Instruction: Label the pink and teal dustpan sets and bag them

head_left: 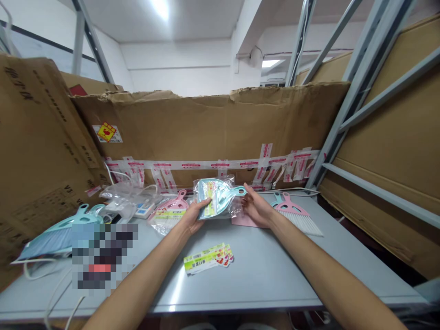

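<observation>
A light-blue dustpan sits in a clear plastic bag, held up above the middle of the table. My left hand grips its wide end, with the thumb pressed over a yellow-green label card. At the handle end, my right hand closes on the bag beside the handle's hole; some of its fingers are hidden. Below the hands lies a small stack of label cards. A pink dustpan lies partly behind my right hand, and a pink brush with white bristles is right of it.
Left of my hands is a bagged pink set. Blue brushes lie at the far left, near white cables and a blurred-out object. Crumpled plastic is at the back. Cardboard and metal posts enclose the table.
</observation>
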Tool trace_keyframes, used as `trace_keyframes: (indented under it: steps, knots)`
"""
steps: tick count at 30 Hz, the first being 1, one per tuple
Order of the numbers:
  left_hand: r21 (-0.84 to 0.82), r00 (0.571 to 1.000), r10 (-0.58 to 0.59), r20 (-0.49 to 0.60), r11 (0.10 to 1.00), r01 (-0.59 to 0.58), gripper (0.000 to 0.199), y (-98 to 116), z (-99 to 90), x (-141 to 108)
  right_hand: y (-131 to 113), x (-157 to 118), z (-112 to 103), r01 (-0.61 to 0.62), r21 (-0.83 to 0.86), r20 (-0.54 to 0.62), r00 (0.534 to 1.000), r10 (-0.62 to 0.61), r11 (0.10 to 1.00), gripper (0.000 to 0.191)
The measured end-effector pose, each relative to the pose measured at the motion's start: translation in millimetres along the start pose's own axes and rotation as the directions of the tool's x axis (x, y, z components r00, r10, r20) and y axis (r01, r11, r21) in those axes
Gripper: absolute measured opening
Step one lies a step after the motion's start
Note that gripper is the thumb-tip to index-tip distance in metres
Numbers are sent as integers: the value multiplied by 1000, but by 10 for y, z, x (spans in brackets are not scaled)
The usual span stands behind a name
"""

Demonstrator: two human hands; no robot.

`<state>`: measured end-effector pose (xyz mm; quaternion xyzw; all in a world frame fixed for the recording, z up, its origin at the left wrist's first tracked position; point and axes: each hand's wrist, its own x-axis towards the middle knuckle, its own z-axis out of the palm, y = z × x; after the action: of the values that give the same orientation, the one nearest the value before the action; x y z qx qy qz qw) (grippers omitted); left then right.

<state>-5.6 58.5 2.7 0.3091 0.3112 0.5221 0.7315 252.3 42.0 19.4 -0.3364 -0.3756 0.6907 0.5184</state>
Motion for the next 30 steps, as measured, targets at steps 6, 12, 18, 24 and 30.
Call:
trace_keyframes:
  steps: [6,12,18,24,30]
  knots:
    - [-92,995,-72,72,993,78,52,34,-77,55,-186,-37,-41,105,-33,57,993,-103,994,50]
    - [-155,989,-126,72,979,136,54,-51,-153,160,-355,-129,-45,253,-102,31,967,-251,962,52]
    - [-180,993,-116,-34,978,108,49,-82,-282,261,-597,-185,-234,536,-116,-148,823,-548,836,46]
    - [-250,998,-20,-66,968,2,52,63,-262,269,-841,-206,-255,584,-222,-222,749,-624,781,51]
    - [-183,997,58,-57,981,-68,50,51,-263,282,-930,5,891,651,-432,234,749,-620,624,44]
